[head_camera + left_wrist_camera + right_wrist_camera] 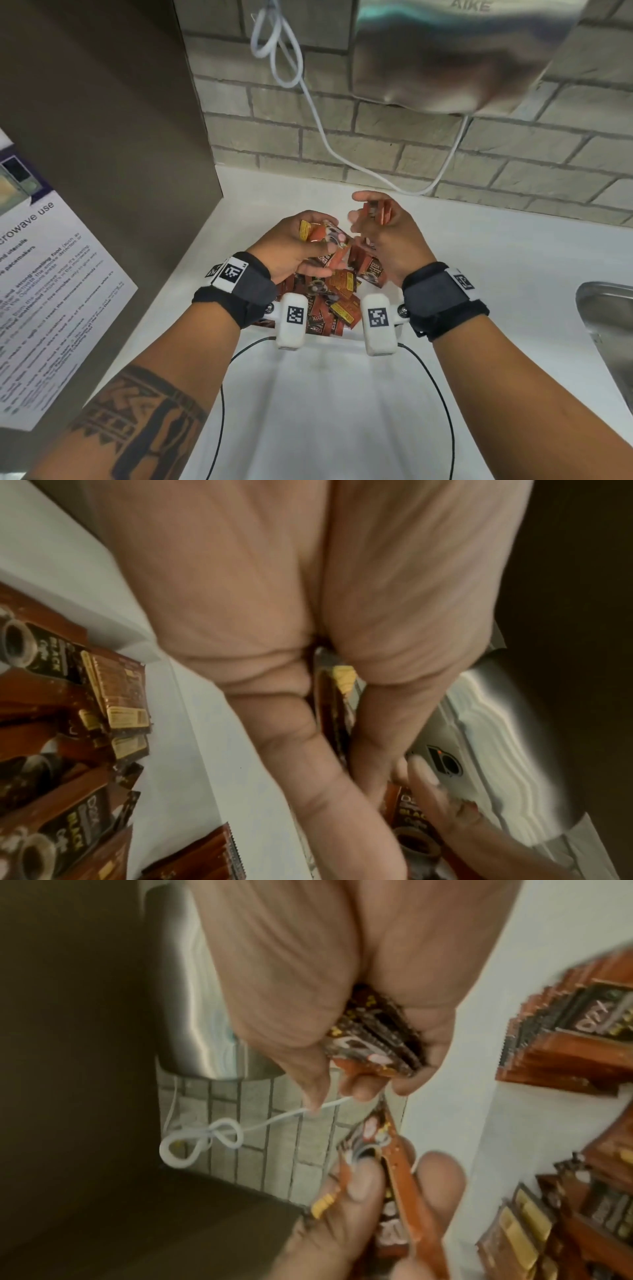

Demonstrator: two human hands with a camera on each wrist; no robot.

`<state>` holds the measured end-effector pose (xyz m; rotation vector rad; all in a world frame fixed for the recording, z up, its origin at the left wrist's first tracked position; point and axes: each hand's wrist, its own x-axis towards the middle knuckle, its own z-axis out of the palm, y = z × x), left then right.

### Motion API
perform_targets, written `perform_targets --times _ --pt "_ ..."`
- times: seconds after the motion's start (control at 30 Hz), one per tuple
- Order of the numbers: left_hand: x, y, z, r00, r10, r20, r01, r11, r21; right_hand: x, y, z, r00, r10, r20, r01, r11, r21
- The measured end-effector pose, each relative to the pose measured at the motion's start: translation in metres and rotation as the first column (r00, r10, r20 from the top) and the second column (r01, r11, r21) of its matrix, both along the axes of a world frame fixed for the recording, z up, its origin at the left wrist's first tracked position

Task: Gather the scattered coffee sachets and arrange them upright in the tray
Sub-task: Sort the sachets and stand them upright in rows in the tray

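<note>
Item: orange-brown foil coffee sachets (pixel 337 291), printed with a cup and a black label. Location: a loose heap lying flat and crosswise in the far end of the white plastic tray (pixel 342 394) on the white bench (pixel 513 274); none stands upright yet that you can see.

Your left hand (pixel 291 246): fingers curled round a small fan of sachets (pixel 325 236), held above the heap.

Your right hand (pixel 387 236): clasping an edge-on stack of sachets (pixel 373 1039), thumb and forefinger free beside it.

Hazards, as judged:
- The foil looks slick; the stack in your right hand could splay and drop as you take another, since few fingers are spare.
- Passing sachets between hands in mid-air risks one slipping back into the heap.
- Sachets set upright with flat ones beneath would likely topple.
- The white cord (pixel 342 154) hanging from the steel hand dryer (pixel 445 51) lies near your right hand; a snag is possible.
- The steel sink (pixel 609 335) is to your right; a flicked sachet could land there.
</note>
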<state>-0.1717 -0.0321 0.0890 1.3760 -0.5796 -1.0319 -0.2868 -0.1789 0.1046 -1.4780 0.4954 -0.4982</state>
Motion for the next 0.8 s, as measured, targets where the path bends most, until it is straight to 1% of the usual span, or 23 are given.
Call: perform_targets --times 0.03,0.07,0.13,0.2,0.3,0.37,0.43,0.5,0.57,0.63,0.73,0.77,0.8 --pt "-0.001 0.000 0.001 0.999 0.000 0.050 -0.001 1.000 0.016 0.000 0.001 0.000 0.999 0.036 -0.024 -0.038 0.995 -0.090" --pt "-0.001 0.000 0.002 0.994 0.005 0.107 -0.008 1.000 0.030 0.000 0.002 -0.001 0.996 0.075 -0.047 -0.081 0.986 -0.143" --pt "0.001 -0.001 0.002 0.978 0.045 0.206 -0.056 0.997 0.045 -0.002 0.003 -0.002 0.992 0.111 -0.067 -0.121 0.978 -0.168" --pt "0.004 -0.002 0.002 0.960 0.127 0.248 -0.136 0.990 0.023 -0.003 0.002 -0.003 0.992 0.108 -0.068 -0.116 0.984 -0.132" --pt "0.008 -0.002 0.000 0.935 0.247 0.255 -0.248 0.968 -0.026 -0.005 -0.001 -0.004 0.981 0.150 -0.119 -0.156 0.987 -0.043" --pt "0.009 -0.003 -0.001 0.926 0.277 0.258 -0.272 0.961 -0.056 -0.007 -0.002 -0.004 0.960 0.230 -0.160 -0.228 0.973 0.033" --pt "0.008 -0.005 -0.001 0.923 0.276 0.269 -0.266 0.961 -0.076 -0.008 0.000 -0.002 0.919 0.338 -0.201 -0.324 0.941 0.102" --pt "0.006 -0.009 -0.001 0.920 0.253 0.299 -0.238 0.967 -0.087 -0.007 0.002 -0.003 0.887 0.394 -0.240 -0.375 0.919 0.123" --pt "0.004 -0.013 -0.002 0.914 0.237 0.329 -0.215 0.971 -0.103 -0.006 0.005 -0.004 0.887 0.386 -0.254 -0.368 0.922 0.116" --pt "0.004 -0.016 -0.005 0.899 0.246 0.363 -0.225 0.969 -0.101 -0.007 0.006 -0.003 0.898 0.377 -0.227 -0.355 0.925 0.133" --pt "0.009 -0.016 -0.009 0.906 0.255 0.337 -0.241 0.967 -0.085 -0.013 0.003 0.000 0.922 0.342 -0.183 -0.310 0.933 0.183" --pt "0.010 -0.014 -0.010 0.904 0.237 0.356 -0.229 0.971 -0.067 -0.013 0.002 0.000 0.935 0.310 -0.174 -0.274 0.940 0.203" --pt "0.009 -0.013 -0.011 0.885 0.208 0.416 -0.209 0.977 -0.043 -0.013 0.001 -0.001 0.949 0.272 -0.161 -0.234 0.946 0.224"
